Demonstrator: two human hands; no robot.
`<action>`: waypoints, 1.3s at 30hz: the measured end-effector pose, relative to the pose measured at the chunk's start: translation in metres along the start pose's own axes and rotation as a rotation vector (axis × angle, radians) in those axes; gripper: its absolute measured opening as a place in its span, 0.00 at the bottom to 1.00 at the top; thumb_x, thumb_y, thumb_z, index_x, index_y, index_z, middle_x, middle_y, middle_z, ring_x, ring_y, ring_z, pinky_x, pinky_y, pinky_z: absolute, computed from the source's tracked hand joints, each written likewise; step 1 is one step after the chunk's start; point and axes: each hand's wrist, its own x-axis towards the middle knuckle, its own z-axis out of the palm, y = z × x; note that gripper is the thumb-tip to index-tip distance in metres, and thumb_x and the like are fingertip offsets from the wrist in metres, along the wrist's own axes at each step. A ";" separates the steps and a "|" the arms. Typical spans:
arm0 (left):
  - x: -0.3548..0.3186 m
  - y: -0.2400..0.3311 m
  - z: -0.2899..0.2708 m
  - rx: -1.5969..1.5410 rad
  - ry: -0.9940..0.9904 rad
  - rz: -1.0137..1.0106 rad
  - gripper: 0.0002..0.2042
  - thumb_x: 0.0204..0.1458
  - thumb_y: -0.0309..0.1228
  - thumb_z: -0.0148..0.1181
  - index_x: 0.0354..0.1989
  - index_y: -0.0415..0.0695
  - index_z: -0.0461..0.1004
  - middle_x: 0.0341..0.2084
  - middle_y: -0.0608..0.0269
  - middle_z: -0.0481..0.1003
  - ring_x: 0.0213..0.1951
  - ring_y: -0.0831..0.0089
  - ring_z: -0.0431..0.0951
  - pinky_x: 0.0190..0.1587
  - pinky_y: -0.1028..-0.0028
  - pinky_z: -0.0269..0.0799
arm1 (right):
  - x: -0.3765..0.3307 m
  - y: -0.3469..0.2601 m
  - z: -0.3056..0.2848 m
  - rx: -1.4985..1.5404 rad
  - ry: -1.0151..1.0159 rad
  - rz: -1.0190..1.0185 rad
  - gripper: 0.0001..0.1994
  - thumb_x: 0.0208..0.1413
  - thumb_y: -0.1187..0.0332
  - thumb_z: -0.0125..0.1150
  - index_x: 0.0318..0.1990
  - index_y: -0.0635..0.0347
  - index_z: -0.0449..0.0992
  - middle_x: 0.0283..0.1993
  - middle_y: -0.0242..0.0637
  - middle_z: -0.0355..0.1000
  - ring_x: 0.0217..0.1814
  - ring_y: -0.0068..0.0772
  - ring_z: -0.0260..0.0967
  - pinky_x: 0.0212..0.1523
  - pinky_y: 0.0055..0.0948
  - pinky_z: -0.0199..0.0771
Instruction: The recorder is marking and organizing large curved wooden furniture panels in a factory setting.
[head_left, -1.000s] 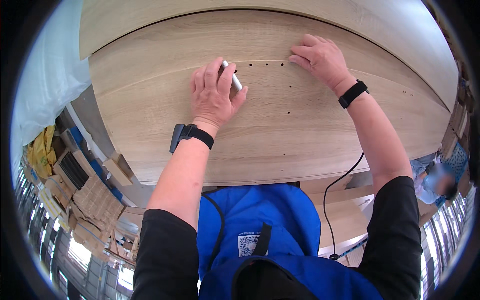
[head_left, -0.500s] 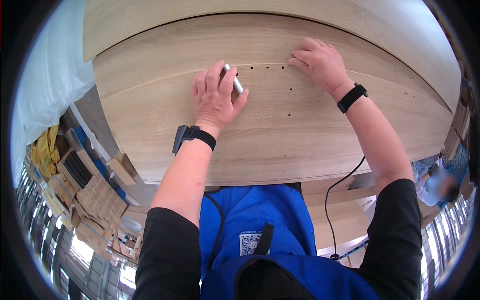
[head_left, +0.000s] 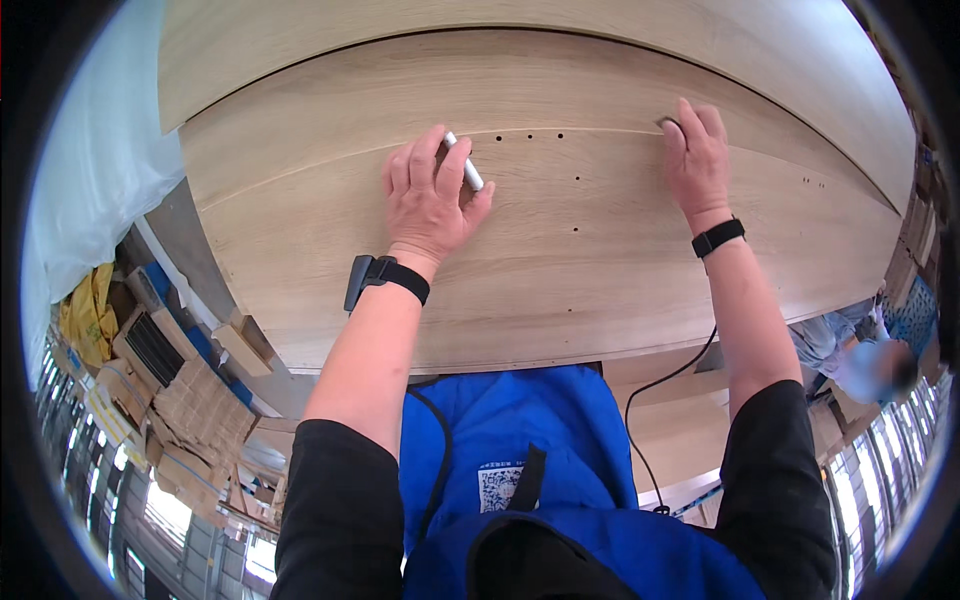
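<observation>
A pale wood-grain panel [head_left: 480, 280] lies under both of my hands, with several small dark holes [head_left: 530, 137] drilled in it. My left hand [head_left: 425, 195] rests on the panel left of the holes, its fingers curled round a short white stick-shaped thing [head_left: 472, 178]. To the right of the holes is my right hand [head_left: 698, 165], fingers closed in a pinch. A small dark thing [head_left: 668, 121] shows at the fingertips, too small to name. Each wrist wears a black band.
Another wood panel [head_left: 480, 14] adjoins the far edge. Milky plastic sheeting [head_left: 95, 150] hangs at the left, above stacked cardboard [head_left: 205, 405] and a yellow bag [head_left: 88, 315]. A black cable [head_left: 640, 395] runs past the near edge. Another person [head_left: 860, 360] is at the far right.
My right hand has moved right, away from the row of holes, and a small dark thing now shows at its fingertips. My left hand stays in place with the white stick.
</observation>
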 end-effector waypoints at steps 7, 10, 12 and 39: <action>0.004 0.004 0.001 0.017 -0.017 0.020 0.29 0.44 0.38 0.64 0.57 0.52 0.63 0.59 0.57 0.63 0.54 0.56 0.63 0.57 0.58 0.57 | -0.021 0.010 0.002 -0.281 0.056 0.070 0.14 0.58 0.59 0.57 0.47 0.53 0.75 0.41 0.32 0.70 0.43 0.39 0.67 0.44 0.37 0.69; 0.004 0.001 -0.002 -0.009 0.007 0.092 0.28 0.46 0.34 0.61 0.59 0.49 0.63 0.60 0.55 0.64 0.54 0.56 0.65 0.57 0.58 0.57 | -0.019 0.010 0.007 -0.279 0.078 0.030 0.13 0.58 0.57 0.57 0.47 0.50 0.75 0.40 0.29 0.70 0.41 0.38 0.67 0.43 0.36 0.69; 0.004 -0.001 -0.005 -0.007 -0.005 0.064 0.29 0.46 0.33 0.60 0.59 0.48 0.62 0.61 0.54 0.64 0.54 0.55 0.65 0.58 0.58 0.56 | -0.016 0.004 0.007 -0.304 0.049 0.072 0.13 0.57 0.57 0.57 0.46 0.48 0.75 0.39 0.29 0.70 0.40 0.37 0.67 0.43 0.35 0.69; 0.049 0.078 0.039 -0.007 0.083 0.190 0.18 0.42 0.30 0.65 0.45 0.53 0.77 0.45 0.69 0.71 0.47 0.67 0.68 0.49 0.64 0.61 | -0.015 0.004 0.002 -0.332 0.014 0.111 0.11 0.58 0.55 0.55 0.45 0.44 0.74 0.39 0.26 0.68 0.42 0.33 0.67 0.43 0.34 0.68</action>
